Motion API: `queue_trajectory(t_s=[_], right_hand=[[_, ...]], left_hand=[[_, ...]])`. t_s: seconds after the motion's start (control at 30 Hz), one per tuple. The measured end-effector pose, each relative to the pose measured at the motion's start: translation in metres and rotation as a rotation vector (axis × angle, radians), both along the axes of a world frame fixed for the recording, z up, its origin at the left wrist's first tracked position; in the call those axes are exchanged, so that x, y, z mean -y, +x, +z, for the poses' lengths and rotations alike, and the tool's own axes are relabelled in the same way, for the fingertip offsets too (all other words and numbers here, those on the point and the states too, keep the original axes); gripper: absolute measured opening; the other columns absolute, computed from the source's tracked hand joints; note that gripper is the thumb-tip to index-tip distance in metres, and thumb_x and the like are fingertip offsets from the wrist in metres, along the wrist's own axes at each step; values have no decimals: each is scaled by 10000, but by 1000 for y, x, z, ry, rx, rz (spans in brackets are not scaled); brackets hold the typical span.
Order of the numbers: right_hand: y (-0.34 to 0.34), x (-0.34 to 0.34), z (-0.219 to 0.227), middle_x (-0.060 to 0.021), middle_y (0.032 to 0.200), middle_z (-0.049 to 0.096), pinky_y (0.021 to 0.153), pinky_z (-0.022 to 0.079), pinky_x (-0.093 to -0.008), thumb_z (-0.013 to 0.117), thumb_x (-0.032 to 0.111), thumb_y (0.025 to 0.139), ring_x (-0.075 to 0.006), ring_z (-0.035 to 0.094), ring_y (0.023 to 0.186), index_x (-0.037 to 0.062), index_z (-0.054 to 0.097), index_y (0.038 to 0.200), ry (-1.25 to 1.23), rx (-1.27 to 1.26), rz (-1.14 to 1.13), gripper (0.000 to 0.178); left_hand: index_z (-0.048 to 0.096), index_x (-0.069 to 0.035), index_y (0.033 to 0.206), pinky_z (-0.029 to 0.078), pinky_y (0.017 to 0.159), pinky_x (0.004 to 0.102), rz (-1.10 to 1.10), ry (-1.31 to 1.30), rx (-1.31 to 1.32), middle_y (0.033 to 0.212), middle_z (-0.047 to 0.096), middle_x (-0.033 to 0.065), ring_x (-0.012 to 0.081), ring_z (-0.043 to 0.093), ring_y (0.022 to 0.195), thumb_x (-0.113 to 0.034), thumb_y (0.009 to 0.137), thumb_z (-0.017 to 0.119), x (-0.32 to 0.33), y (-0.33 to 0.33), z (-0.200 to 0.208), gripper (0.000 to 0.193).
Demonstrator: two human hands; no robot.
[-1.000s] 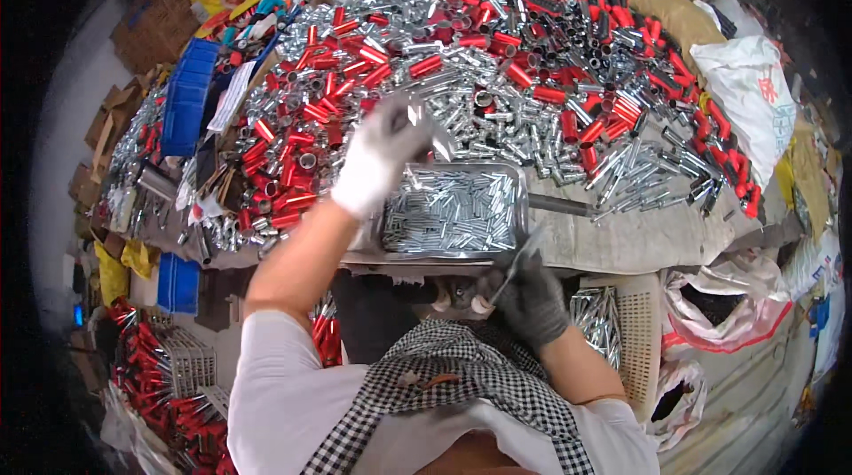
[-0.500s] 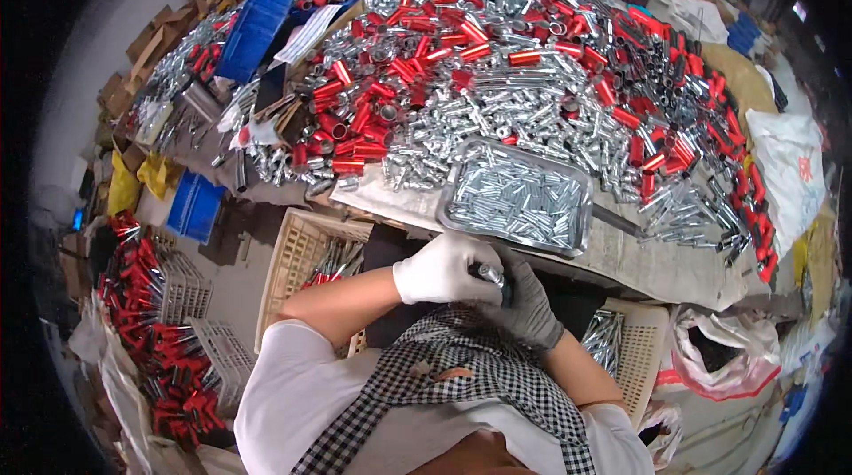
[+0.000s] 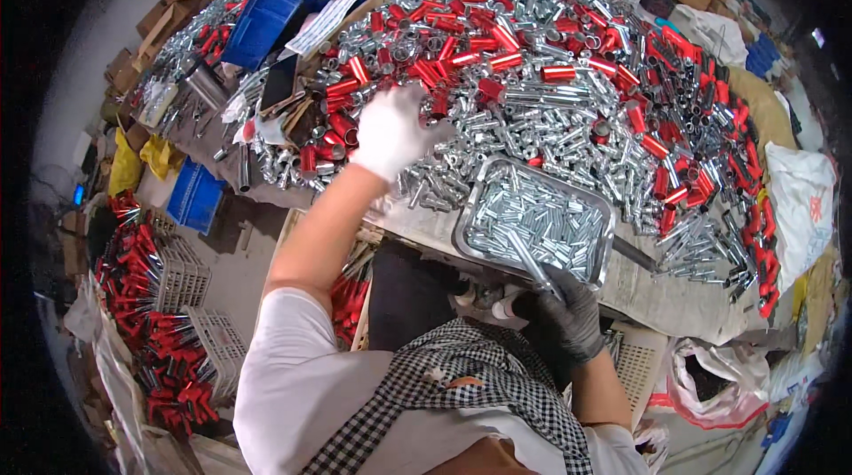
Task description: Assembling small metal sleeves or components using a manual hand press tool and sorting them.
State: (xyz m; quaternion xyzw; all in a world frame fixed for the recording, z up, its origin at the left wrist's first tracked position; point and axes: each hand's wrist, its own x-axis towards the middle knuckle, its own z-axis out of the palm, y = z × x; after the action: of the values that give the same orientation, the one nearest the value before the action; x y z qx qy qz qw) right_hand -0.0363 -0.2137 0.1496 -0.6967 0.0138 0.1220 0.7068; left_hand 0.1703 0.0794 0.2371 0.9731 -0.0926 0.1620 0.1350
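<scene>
My left hand (image 3: 390, 133), in a white glove, reaches over the heap at the edge of the red metal sleeves (image 3: 357, 69). Its thumb and fingers are apart, with nothing seen between them; the fingertips are somewhat blurred. In a grey glove, my right hand (image 3: 570, 311) grips a slim silver metal rod (image 3: 525, 255), which slants up and left over the front edge of the metal tray (image 3: 460, 231). Many short silver pins (image 3: 532, 213) fill that tray. Loose silver fittings (image 3: 497, 133) lie heaped between my left hand and the tray.
Blue bins (image 3: 271, 13) stand at the back left, near a dark phone (image 3: 280, 82). Red-handled tools (image 3: 169, 342) and pale crates (image 3: 217, 342) are on the floor at left. A white sack (image 3: 799, 200) hangs at the right edge; an opened bag (image 3: 714, 386) sits below.
My hands were together in front of my body around a silver part. The left has moved up and left over the heap; the right has moved right with the rod.
</scene>
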Motion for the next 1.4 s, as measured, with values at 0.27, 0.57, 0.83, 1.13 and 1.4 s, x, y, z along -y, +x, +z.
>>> queue_trajectory(t_s=[0.27, 0.57, 0.83, 1.13, 1.4], right_hand=[[5, 7, 5, -83, 986, 661, 784, 505, -304, 666, 318, 889, -149, 609, 865, -39, 557, 1270, 22, -48, -38, 533], [8, -10, 26, 2, 645, 519, 471, 336, -226, 652, 235, 825, -86, 420, 488, -13, 593, 1023, 371, -182, -246, 323], [5, -6, 22, 0, 612, 463, 420, 329, -230, 659, 270, 821, -84, 407, 464, 8, 557, 1017, 393, -170, -162, 343], [61, -28, 12, -205, 1306, 539, 668, 560, -267, 697, 231, 897, -188, 624, 899, 128, 546, 1237, 1201, -42, -47, 386], [70, -22, 24, -143, 1066, 625, 437, 472, -177, 647, 289, 933, -103, 590, 686, 124, 581, 1115, 1210, -218, -222, 255]], left_hand=[[664, -56, 1020, 518, 764, 462, -10, 186, 229, 922, 673, 181, 352, 645, 896, -310, 792, 694, -13, 78, -33, 343], [614, 19, 1168, 506, 885, 383, -145, -257, -409, 1092, 667, 225, 321, 663, 986, -273, 688, 788, -27, 65, 11, 589], [674, 16, 1028, 480, 610, 249, -247, -754, -231, 814, 668, 78, 90, 610, 686, -140, 877, 662, -19, 22, -3, 217], [594, 52, 1161, 537, 698, 270, -605, -1024, -539, 908, 660, 100, 140, 643, 775, -95, 882, 676, 55, -16, 5, 325], [644, -47, 1029, 546, 747, 361, -904, -436, 301, 963, 675, 129, 288, 680, 859, -147, 771, 763, 103, -52, -12, 301]])
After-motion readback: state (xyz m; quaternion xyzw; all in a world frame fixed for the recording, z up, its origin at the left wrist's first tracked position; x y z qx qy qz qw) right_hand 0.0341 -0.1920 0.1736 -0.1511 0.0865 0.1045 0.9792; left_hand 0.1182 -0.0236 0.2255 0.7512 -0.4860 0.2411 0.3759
